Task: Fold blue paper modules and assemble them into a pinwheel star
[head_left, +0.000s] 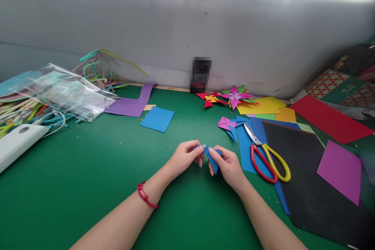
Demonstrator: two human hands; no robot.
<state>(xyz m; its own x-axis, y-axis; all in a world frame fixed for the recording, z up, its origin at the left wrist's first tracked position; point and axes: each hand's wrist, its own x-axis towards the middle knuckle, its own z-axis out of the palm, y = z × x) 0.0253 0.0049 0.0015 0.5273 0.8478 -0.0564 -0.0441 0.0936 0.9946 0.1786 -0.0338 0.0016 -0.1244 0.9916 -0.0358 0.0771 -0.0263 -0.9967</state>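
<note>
Between my two hands is a small folded piece of blue paper, held just above the green table. My left hand pinches its left end between thumb and fingers. My right hand grips the right part, with the thumb pressed on top. Fingers cover some of the folds. Ahead and to the left lies a flat blue paper square. Close by on the right are a pink and blue folded paper piece and scissors with one red and one yellow handle, resting on blue and black sheets.
Folded paper flowers lie against the wall beside yellow paper. Right are a black sheet, red paper and a purple square. Left are purple paper, a clear plastic bag, pipe cleaners and a white device.
</note>
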